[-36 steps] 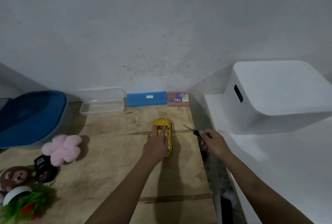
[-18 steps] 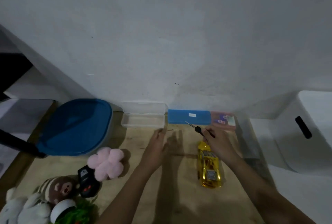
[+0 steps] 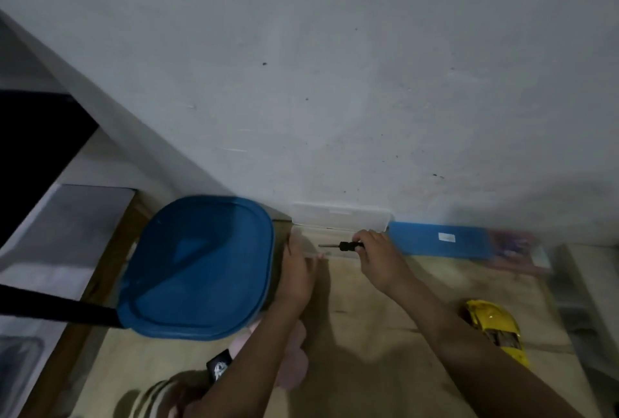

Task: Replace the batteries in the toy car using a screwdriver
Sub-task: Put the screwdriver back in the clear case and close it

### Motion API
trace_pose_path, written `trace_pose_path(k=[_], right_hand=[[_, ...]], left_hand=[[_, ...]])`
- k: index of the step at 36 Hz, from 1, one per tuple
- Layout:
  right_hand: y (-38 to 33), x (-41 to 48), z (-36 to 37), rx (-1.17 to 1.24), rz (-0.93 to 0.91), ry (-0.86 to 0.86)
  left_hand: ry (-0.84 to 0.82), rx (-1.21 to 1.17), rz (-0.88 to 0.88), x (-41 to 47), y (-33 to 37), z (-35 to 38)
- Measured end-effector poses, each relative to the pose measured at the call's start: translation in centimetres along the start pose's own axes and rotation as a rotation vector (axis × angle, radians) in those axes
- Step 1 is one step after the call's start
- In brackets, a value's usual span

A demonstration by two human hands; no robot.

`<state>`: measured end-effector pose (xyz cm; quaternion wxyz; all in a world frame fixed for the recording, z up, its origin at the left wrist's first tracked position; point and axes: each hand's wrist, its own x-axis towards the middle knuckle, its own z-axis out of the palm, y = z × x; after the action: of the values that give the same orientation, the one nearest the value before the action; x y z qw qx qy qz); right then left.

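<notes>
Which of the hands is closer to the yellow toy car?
The right. The right hand, holding the screwdriver, is up near the wall, with its forearm passing beside the yellow toy car. The left hand is farther away, by the blue lid.

Single head-worn wide-angle view, looking forward and down from close behind the hands, left hand point(image 3: 296, 275) and right hand point(image 3: 380, 258), over the tabletop point(image 3: 385, 323) toward the wall point(image 3: 335, 82) beyond them.

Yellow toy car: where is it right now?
Head view, lower right: the yellow toy car lies on the wooden tabletop beside the right forearm, untouched by either hand, nearer than the flat blue case.
</notes>
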<state>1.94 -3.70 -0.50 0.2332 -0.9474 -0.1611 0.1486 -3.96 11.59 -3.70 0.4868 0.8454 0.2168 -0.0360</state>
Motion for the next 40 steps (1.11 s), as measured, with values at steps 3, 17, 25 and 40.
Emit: trace_pose_path(k=[3, 17, 25, 40], right_hand=[[-0.4, 0.6, 0.5, -0.018, 0.026, -0.018], [-1.1, 0.9, -0.9, -0.171, -0.023, 0.317], [-1.9, -0.8, 0.4, -0.194, -0.014, 0.182], [-2.1, 0.0, 1.3, -0.28, 0.021, 0.101]], left_hand=[[0.042, -0.023, 0.047, 0.6, -0.4, 0.2], [0.155, -0.243, -0.023, 1.3, 0.0, 1.4], [0.098, -0.468, -0.131, 1.8, -0.3, 1.0], [0.047, -0.638, -0.111, 1.6, -1.0, 0.8]])
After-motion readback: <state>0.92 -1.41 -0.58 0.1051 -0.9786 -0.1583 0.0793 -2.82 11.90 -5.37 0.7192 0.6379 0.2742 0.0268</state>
